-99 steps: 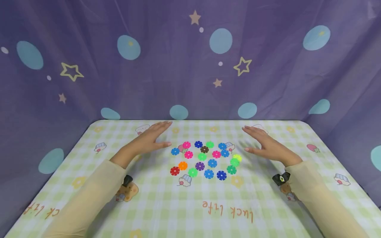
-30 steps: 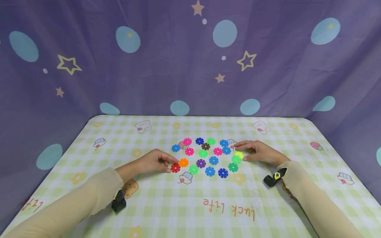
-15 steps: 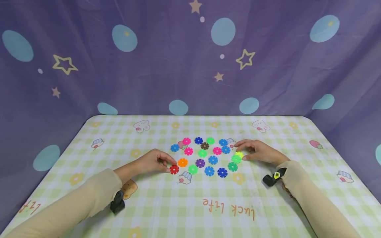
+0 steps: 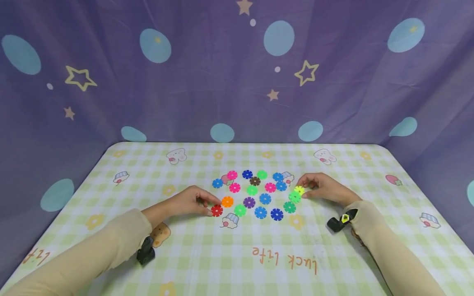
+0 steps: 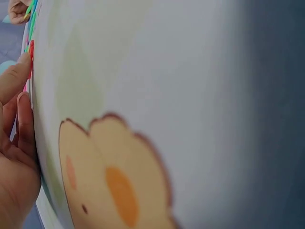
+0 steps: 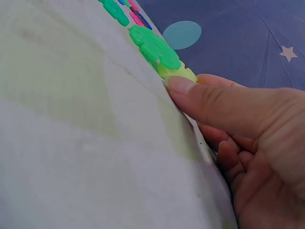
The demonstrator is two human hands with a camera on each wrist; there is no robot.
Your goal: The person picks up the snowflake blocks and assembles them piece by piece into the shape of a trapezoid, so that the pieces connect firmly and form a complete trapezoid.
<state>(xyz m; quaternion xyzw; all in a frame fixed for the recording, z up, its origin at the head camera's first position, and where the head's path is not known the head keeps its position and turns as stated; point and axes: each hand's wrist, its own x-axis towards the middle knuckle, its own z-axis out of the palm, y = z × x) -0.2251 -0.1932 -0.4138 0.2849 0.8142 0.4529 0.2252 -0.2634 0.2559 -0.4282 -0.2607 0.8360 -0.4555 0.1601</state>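
Note:
Several notched plastic snowflake discs lie flat in a loose group on the table. My left hand (image 4: pixel 192 200) is low at the group's near left, its thumb and index finger pinching the edge of a red snowflake disc (image 4: pixel 217 211). An orange snowflake disc (image 4: pixel 227 202) lies just beyond that index fingertip. On the right side, my right hand (image 4: pixel 322 188) pinches a yellow snowflake disc (image 4: pixel 299 190) between thumb and index finger. A light green snowflake disc (image 6: pixel 155 47) overlaps the yellow one, partly covering it in the right wrist view.
Between the hands lie blue, pink, purple, brown and green discs, among them a purple disc (image 4: pixel 249 202) and a dark blue disc (image 4: pixel 276 214). A checked cloth (image 4: pixel 207 255) with printed pictures covers the table. A purple curtain (image 4: pixel 222 74) hangs behind it.
Both hands have come down from above the table to the discs. In the last half second my right fingers closed on the yellow disc, which shifted slightly right; my left hand stayed at the red one.

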